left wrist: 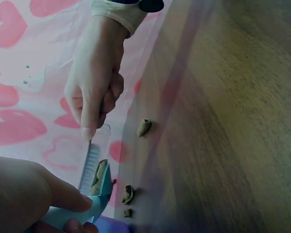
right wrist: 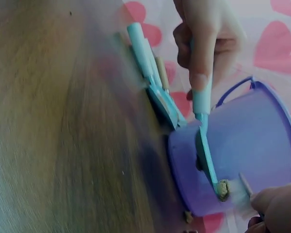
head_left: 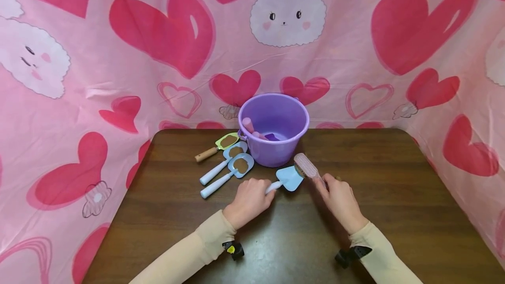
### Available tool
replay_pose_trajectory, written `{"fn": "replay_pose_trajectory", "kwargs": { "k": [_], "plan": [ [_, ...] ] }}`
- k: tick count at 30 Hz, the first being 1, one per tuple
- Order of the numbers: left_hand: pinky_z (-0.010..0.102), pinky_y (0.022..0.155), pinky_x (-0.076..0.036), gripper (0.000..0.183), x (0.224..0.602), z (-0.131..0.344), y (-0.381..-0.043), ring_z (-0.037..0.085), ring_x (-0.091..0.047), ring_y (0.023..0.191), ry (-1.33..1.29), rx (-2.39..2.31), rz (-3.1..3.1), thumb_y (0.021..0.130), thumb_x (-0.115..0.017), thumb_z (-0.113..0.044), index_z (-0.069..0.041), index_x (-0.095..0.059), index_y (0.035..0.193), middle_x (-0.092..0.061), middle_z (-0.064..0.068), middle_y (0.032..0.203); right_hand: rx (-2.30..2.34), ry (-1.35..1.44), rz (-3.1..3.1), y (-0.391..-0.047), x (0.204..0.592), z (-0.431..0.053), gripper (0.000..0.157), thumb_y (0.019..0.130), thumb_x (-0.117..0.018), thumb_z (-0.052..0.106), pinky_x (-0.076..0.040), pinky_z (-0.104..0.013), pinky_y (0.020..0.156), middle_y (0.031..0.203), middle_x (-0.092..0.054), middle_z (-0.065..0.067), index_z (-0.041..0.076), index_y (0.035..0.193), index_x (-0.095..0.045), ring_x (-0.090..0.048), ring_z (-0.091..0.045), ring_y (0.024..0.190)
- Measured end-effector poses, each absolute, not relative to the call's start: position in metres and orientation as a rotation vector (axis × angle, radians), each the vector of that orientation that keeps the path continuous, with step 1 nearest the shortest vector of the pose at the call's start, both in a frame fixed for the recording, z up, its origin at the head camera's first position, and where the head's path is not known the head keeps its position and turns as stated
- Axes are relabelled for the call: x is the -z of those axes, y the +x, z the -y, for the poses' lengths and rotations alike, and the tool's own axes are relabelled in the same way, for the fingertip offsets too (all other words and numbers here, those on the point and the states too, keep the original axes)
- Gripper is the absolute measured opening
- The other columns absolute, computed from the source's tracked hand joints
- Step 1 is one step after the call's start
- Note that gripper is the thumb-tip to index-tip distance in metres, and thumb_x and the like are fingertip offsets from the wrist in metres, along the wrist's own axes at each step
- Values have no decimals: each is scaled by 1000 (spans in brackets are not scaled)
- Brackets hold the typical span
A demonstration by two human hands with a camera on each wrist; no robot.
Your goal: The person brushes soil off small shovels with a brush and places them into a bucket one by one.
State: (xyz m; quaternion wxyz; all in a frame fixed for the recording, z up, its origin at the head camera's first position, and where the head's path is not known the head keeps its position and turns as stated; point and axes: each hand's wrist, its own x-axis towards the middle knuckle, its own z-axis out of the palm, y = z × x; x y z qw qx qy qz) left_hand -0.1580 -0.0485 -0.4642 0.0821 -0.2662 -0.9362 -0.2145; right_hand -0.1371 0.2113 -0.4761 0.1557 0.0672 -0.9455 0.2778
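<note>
My left hand (head_left: pixel 250 200) grips the pale handle of a light blue garden trowel (head_left: pixel 291 179), its blade raised toward the right. In my right hand (head_left: pixel 341 200) is a pink scrub brush (head_left: pixel 307 165), gripped by its handle, its head over the blade's far edge. A brown clump of dirt (left wrist: pixel 98 178) clings to the blade. From the right wrist view, the clump sits at the blade's tip, right at the bristles (right wrist: pixel 240 196). Several brown bits (left wrist: pixel 144 127) lie on the wooden table (head_left: pixel 252 249).
A purple bucket (head_left: pixel 272 154) stands just beyond the hands with pink-handled items (head_left: pixel 247 124) inside. Left of it lie two blue trowels (head_left: pixel 217 185) and a green tool with a wooden handle (head_left: pixel 206 154), brown patches on their blades. Pink heart-print cloth (head_left: pixel 252 56) surrounds the table.
</note>
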Motion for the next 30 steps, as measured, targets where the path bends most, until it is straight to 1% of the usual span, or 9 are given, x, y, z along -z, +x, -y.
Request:
{"fn": "replay_pose_trajectory", "kwargs": {
  "k": [2, 5, 10, 13, 17, 22, 27, 30],
  "plan": [
    [38, 47, -42, 33, 465, 48, -158, 24, -59, 52, -794, 642, 2802, 94, -75, -21, -15, -55, 69, -50, -3, 58, -778, 190, 2695, -137, 476, -213, 29, 100, -70, 19, -35, -35, 52, 58, -39, 3, 10, 76, -55, -42, -19, 55],
    [37, 46, -42, 33, 465, 48, -158, 23, -58, 52, -790, 648, 2809, 94, -75, -21, -15, -54, 69, -49, -3, 58, -803, 233, 2714, -135, 474, -210, 26, 99, -71, 19, -34, -32, 49, 59, -39, 5, 10, 78, -58, -41, -15, 54],
    [36, 46, -40, 33, 465, 47, -159, 21, -56, 51, -796, 664, 2805, 95, -75, -21, -16, -54, 69, -47, -3, 58, -827, 288, 2782, -130, 474, -205, 29, 100, -70, 21, -31, -27, 48, 60, -36, 8, 12, 77, -56, -38, -10, 53],
    [36, 46, -40, 34, 463, 47, -159, 20, -55, 51, -800, 662, 2805, 95, -75, -21, -16, -54, 69, -47, -4, 58, -817, 249, 2779, -130, 475, -206, 31, 101, -69, 22, -30, -29, 48, 60, -36, 8, 12, 76, -54, -38, -11, 53],
    [35, 46, -40, 33, 463, 48, -159, 19, -54, 51, -800, 662, 2810, 95, -75, -21, -15, -54, 70, -47, -4, 58, -805, 210, 2757, -132, 475, -210, 32, 101, -68, 21, -33, -32, 49, 58, -36, 6, 12, 75, -53, -41, -15, 53],
    [35, 46, -40, 33, 463, 51, -159, 18, -53, 52, -802, 672, 2814, 95, -75, -21, -15, -54, 69, -46, -4, 58, -776, 179, 2724, -132, 474, -214, 29, 100, -69, 18, -33, -33, 49, 58, -37, 4, 9, 76, -54, -41, -18, 54],
    [35, 46, -40, 35, 465, 54, -159, 16, -51, 51, -794, 671, 2812, 94, -75, -20, -15, -53, 68, -43, -5, 58, -840, 278, 2792, -131, 474, -209, 24, 99, -71, 19, -31, -27, 49, 60, -39, 7, 11, 80, -58, -39, -10, 53],
    [36, 47, -40, 35, 465, 53, -159, 16, -52, 51, -803, 669, 2801, 94, -75, -20, -16, -52, 68, -43, -5, 58, -861, 354, 2835, -130, 477, -204, 25, 99, -72, 22, -31, -25, 49, 60, -39, 9, 14, 80, -58, -38, -7, 52]
  ]
}}
